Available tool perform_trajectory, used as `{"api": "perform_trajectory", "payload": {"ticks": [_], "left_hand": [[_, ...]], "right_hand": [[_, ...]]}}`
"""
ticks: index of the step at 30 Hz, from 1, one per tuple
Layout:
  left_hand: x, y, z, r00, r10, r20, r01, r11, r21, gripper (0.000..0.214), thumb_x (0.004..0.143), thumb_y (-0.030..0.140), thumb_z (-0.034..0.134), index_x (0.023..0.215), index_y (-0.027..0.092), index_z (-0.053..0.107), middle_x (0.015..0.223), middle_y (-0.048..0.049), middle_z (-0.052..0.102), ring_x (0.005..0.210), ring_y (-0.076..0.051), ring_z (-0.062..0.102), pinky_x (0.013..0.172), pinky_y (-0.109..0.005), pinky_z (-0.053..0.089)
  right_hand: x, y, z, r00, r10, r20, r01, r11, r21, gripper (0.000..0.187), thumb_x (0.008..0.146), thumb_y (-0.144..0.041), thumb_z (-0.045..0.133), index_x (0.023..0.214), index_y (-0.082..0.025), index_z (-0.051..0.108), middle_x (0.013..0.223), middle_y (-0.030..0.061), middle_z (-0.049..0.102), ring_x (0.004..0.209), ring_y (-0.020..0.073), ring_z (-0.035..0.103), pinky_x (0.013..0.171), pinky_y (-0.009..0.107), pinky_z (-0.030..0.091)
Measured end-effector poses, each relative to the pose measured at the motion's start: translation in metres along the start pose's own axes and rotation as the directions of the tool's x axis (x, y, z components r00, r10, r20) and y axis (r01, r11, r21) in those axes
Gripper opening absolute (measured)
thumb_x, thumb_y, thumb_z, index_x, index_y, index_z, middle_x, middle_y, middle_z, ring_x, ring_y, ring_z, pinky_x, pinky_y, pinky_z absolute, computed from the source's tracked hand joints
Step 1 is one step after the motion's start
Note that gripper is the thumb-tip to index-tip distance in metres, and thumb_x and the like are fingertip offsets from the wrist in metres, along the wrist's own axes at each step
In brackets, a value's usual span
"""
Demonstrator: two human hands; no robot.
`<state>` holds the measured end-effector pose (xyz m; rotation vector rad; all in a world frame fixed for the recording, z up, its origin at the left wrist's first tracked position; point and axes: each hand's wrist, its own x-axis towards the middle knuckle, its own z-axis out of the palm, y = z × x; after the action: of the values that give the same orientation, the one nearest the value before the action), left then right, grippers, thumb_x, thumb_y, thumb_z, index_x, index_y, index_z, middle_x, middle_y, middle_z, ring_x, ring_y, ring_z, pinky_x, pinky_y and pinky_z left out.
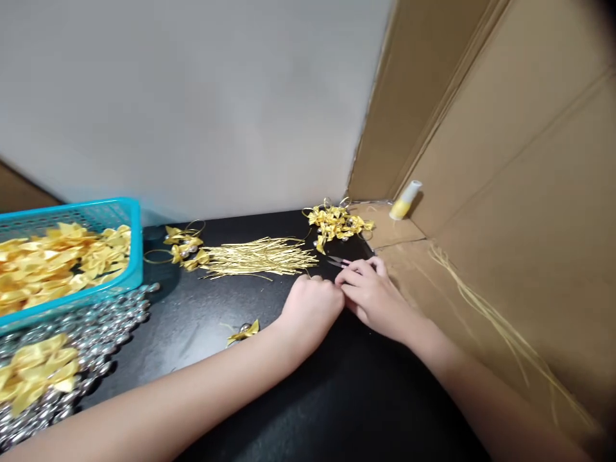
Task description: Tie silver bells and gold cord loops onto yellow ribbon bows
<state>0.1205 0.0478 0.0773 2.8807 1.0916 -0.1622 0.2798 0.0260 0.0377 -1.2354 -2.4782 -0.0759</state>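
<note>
My left hand is closed in a fist above the black tabletop, its fingers turned away from me. Against it, my right hand has bent fingers that meet the left knuckles; whatever lies between the hands is hidden. Small scissors show their blades just beyond the right fingers; whether that hand touches them I cannot tell. A bundle of gold cords lies past my left hand. Beside my left forearm rests a gold ribbon bow with a silver bead.
A blue basket of gold ribbon bows stands left, near silver beads and loose bows. Finished-looking bow pieces lie in two piles. At right are cardboard, a white-and-yellow bottle and pale strands.
</note>
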Motion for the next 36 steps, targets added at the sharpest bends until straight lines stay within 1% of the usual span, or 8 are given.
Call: {"api": "perform_trajectory", "payload": {"ticks": [4, 10, 20, 22, 25, 28, 31, 36], "left_hand": [[-0.008, -0.006, 0.002, 1.0, 0.017, -0.018, -0.017, 0.999, 0.03, 0.022, 0.091, 0.009, 0.05, 0.081, 0.009, 0.069, 0.08, -0.0138, 0.073, 0.081, -0.028, 0.071, 0.07, -0.036, 0.056], [-0.022, -0.015, 0.011, 0.991, 0.027, -0.129, -0.024, 0.999, 0.023, 0.019, 0.092, 0.016, 0.053, 0.08, 0.015, 0.067, 0.076, -0.0059, 0.07, 0.077, -0.024, 0.07, 0.067, -0.035, 0.056], [-0.024, -0.024, 0.009, 0.992, 0.016, -0.129, -0.01, 0.999, 0.043, 0.022, 0.091, 0.017, 0.054, 0.076, 0.016, 0.069, 0.074, -0.0063, 0.072, 0.077, -0.026, 0.07, 0.069, -0.036, 0.054], [-0.029, -0.031, 0.003, 0.992, -0.031, -0.119, 0.034, 0.999, 0.029, 0.022, 0.091, 0.019, 0.053, 0.077, 0.016, 0.07, 0.075, -0.0064, 0.073, 0.078, -0.026, 0.07, 0.069, -0.035, 0.053], [-0.041, -0.044, -0.003, 0.988, -0.116, -0.1, 0.114, 0.993, -0.029, 0.026, 0.092, 0.024, 0.049, 0.08, 0.02, 0.072, 0.076, -0.0045, 0.073, 0.074, -0.025, 0.07, 0.063, -0.032, 0.05], [-0.055, -0.056, -0.003, 0.977, -0.196, -0.084, 0.191, 0.98, -0.064, 0.031, 0.093, 0.031, 0.045, 0.081, 0.023, 0.072, 0.077, -0.0038, 0.072, 0.07, -0.024, 0.069, 0.058, -0.03, 0.046], [-0.063, -0.062, -0.001, 0.974, -0.218, -0.068, 0.212, 0.973, -0.087, 0.031, 0.093, 0.033, 0.044, 0.082, 0.024, 0.072, 0.078, -0.0033, 0.073, 0.07, -0.024, 0.069, 0.058, -0.03, 0.046], [-0.069, -0.064, -0.003, 0.973, -0.226, -0.038, 0.22, 0.968, -0.121, 0.034, 0.094, 0.033, 0.041, 0.081, 0.024, 0.071, 0.081, -0.0034, 0.074, 0.074, -0.025, 0.07, 0.06, -0.032, 0.047]], "right_hand": [[0.001, -0.001, -0.006, 0.996, 0.08, 0.039, -0.083, 0.992, 0.093, 0.015, 0.089, -0.012, 0.058, 0.076, -0.017, 0.063, 0.081, 0.0027, 0.07, 0.092, 0.0206, 0.052, 0.085, 0.04, 0.028], [0.0, -0.007, -0.006, 0.992, 0.125, 0.01, -0.124, 0.959, 0.255, 0.01, 0.085, -0.011, 0.063, 0.08, -0.019, 0.064, 0.082, -0.0001, 0.071, 0.092, 0.0187, 0.053, 0.09, 0.039, 0.027], [0.004, -0.012, 0.003, 0.982, 0.186, -0.029, -0.172, 0.951, 0.258, 0.018, 0.086, -0.012, 0.061, 0.074, -0.02, 0.07, 0.075, 0.0006, 0.071, 0.082, 0.0169, 0.058, 0.088, 0.039, 0.037], [-0.002, 0.011, -0.008, 0.929, 0.363, -0.074, -0.323, 0.891, 0.319, 0.012, 0.083, -0.018, 0.065, 0.075, -0.023, 0.072, 0.078, 0.0012, 0.073, 0.083, 0.0175, 0.062, 0.085, 0.037, 0.042], [-0.021, 0.064, -0.027, 0.655, 0.73, -0.195, -0.605, 0.662, 0.443, 0.013, 0.076, -0.033, 0.069, 0.078, -0.02, 0.072, 0.08, 0.0054, 0.074, 0.075, 0.0187, 0.066, 0.072, 0.032, 0.05], [-0.048, 0.11, -0.036, 0.505, 0.821, -0.264, -0.69, 0.569, 0.449, 0.028, 0.073, -0.043, 0.067, 0.073, -0.016, 0.066, 0.068, 0.0099, 0.071, 0.063, 0.021, 0.066, 0.061, 0.032, 0.05], [-0.064, 0.129, -0.032, 0.459, 0.851, -0.257, -0.726, 0.525, 0.444, 0.032, 0.069, -0.048, 0.068, 0.07, -0.016, 0.063, 0.062, 0.0094, 0.07, 0.057, 0.0201, 0.065, 0.055, 0.03, 0.049], [-0.064, 0.122, -0.022, 0.493, 0.848, -0.194, -0.749, 0.527, 0.402, 0.025, 0.065, -0.042, 0.071, 0.064, -0.018, 0.062, 0.06, 0.0068, 0.07, 0.053, 0.0176, 0.063, 0.053, 0.028, 0.047]]}}
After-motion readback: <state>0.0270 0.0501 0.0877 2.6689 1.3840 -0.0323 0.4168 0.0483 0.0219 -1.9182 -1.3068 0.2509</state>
